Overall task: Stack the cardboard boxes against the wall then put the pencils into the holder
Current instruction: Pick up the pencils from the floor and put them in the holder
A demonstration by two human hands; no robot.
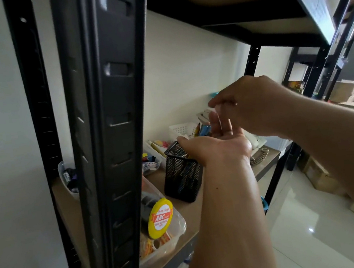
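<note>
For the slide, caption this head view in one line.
Both hands, left hand and right hand, meet above the black wire-mesh pencil holder on the brown shelf board.

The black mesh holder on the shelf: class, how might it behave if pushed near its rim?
The black mesh holder looks tall for its base, so it would probably tip rather than slide. Open mesh suggests little weight. The left hand at its rim likely steadies it.

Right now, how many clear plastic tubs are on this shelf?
3 in view: one with tape rolls at the front, one behind the black post, one left of the mesh holder. The post and hands may hide more.
</note>
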